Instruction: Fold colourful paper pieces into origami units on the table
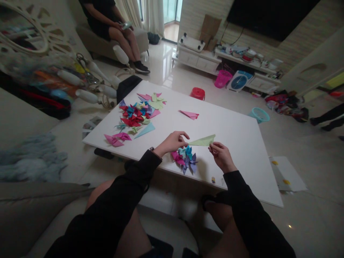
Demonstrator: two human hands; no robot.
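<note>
A narrow, pointed piece of folded light green paper (202, 141) is held above the white table, between my two hands. My right hand (221, 156) pinches its wide end between thumb and fingers. At the thin tip, my left hand (174, 142) has its thumb and fingers closed on the point, with the index finger arched above. Just below lies a small group of folded paper cranes (185, 157) in magenta, blue and purple. Farther off, a folded pink paper piece (189, 114) lies flat.
A large pile of colourful paper cranes (135, 116) covers the table's left side, with a light blue folded paper (145, 130) beside it. The white table (233, 125) has its near edge by my knees. A red stool (198, 93) stands beyond; a person sits at the back left.
</note>
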